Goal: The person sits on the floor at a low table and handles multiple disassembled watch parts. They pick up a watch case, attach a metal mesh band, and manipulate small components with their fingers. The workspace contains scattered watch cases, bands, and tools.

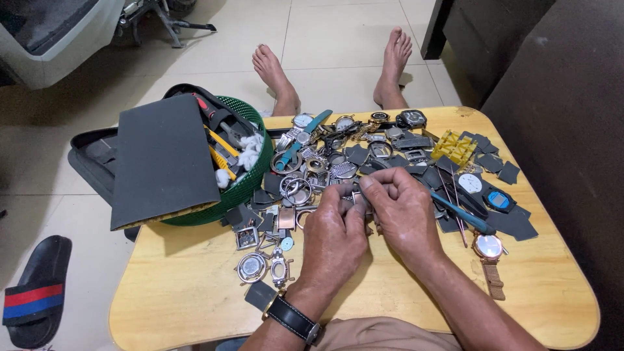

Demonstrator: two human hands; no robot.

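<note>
My left hand (335,237) and my right hand (403,211) meet over the middle of a low wooden table (182,292). Together their fingertips pinch a small metal watch part (356,195); most of it is hidden by the fingers. My right hand also holds a blue-handled tool (463,214) that points out to the right. A dark watch (292,318) is on my left wrist. Beyond the hands lies a heap of watches, cases and metal bands (325,156).
A green basket (250,175) with tools, cotton and a grey foam sheet (162,159) sits at the table's left. A yellow plastic holder (452,146), grey pads, a blue digital watch (499,200) and a gold watch (489,247) lie right. My bare feet and a sandal (36,292) rest on the tiled floor.
</note>
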